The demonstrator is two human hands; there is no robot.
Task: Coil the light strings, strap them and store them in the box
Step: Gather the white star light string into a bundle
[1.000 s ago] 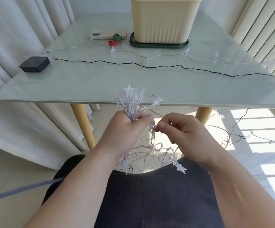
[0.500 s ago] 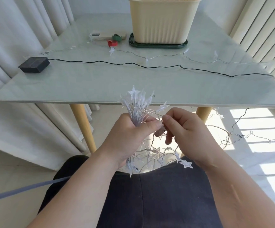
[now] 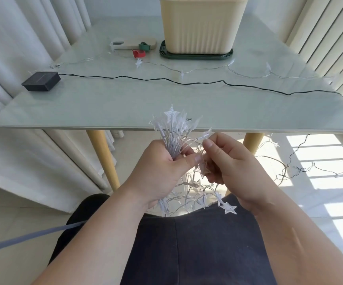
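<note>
Left hand [image 3: 162, 167] is clamped around the bundle of star lights [image 3: 172, 130], fingers curled closed, thumb pressed across the front. The stars fan out just above its knuckles, and the wire loops [image 3: 189, 194] spill out below the heel of the fist, over the lap. Right hand [image 3: 234, 167] sits just beside it, thumb and forefinger pinching the clear strand below a single star [image 3: 207, 133] that pokes up past the thumb tip, with the other fingers curled under. Another star [image 3: 201, 150] lies between the two thumbs, and a dangling star [image 3: 229, 208] hangs under the right wrist. Well beyond the fingertips, on the glass table [image 3: 104, 108], the loose strand [image 3: 207, 68] trails beside a black wire [image 3: 166, 79] running from a black battery pack [image 3: 41, 81]. Farther out stands the cream box [image 3: 202, 23], with a red strap [image 3: 138, 54] and a green strap [image 3: 144, 46] near it on the left hand's side.
</note>
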